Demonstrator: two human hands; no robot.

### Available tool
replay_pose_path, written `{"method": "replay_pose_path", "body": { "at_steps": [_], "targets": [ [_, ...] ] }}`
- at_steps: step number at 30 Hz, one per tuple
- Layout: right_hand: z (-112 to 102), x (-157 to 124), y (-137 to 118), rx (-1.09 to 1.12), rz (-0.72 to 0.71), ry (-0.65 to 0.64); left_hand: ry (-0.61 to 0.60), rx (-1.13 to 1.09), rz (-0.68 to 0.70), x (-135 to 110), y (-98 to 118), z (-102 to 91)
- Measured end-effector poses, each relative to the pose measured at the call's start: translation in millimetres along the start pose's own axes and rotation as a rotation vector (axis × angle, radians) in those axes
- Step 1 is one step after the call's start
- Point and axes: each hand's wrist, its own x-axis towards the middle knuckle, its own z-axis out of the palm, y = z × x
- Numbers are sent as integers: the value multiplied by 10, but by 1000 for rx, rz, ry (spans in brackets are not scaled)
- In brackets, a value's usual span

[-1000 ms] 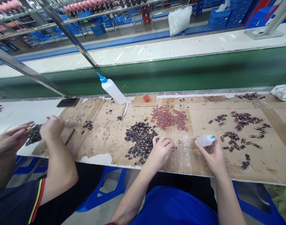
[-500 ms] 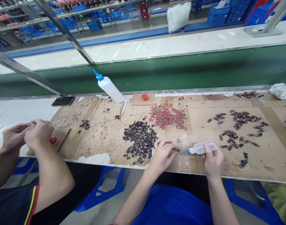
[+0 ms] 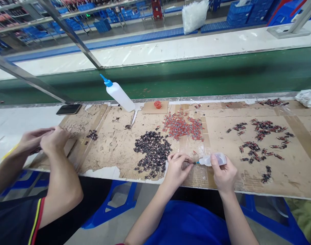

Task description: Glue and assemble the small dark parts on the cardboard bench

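Note:
Between the fingertips of my left hand (image 3: 179, 166) is a small black part (image 3: 194, 163), mostly hidden. My right hand (image 3: 224, 172) grips a small translucent squeeze bottle (image 3: 213, 160), tipped on its side. Its blue nozzle (image 3: 198, 162) points left and meets, or nearly meets, the black part. Left of my left hand lies a pile of small black parts (image 3: 152, 153). Beyond it spreads a pile of small red parts (image 3: 182, 126). To the right, several clusters of red-and-black pieces (image 3: 266, 129) lie on the cardboard (image 3: 221, 129).
A larger white bottle with a blue cap (image 3: 120, 97) leans at the back edge. Nearby are a red cap (image 3: 157, 104) and a dark phone (image 3: 69, 109). At left, a co-worker's hands (image 3: 49, 139) are over the same bench. A metal post (image 3: 76, 41) slants upward behind.
My right hand has moved the squeeze bottle left, bringing its nozzle to the black part. My left hand stays in place. The co-worker's hands have shifted right.

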Motion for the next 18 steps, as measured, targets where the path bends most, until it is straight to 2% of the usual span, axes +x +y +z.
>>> {"method": "replay_pose_path", "body": {
  "at_steps": [6,14,18],
  "targets": [
    [8,4,5,20,17,-32,-4,-5,-21,1,19,-14],
    [-9,-1,-33,76,68,35,-10,10,-24,-1,18,-9],
    [-6,-7,-19,110,61,13,-24,1,-36,8,29,-20]
  ]
}}
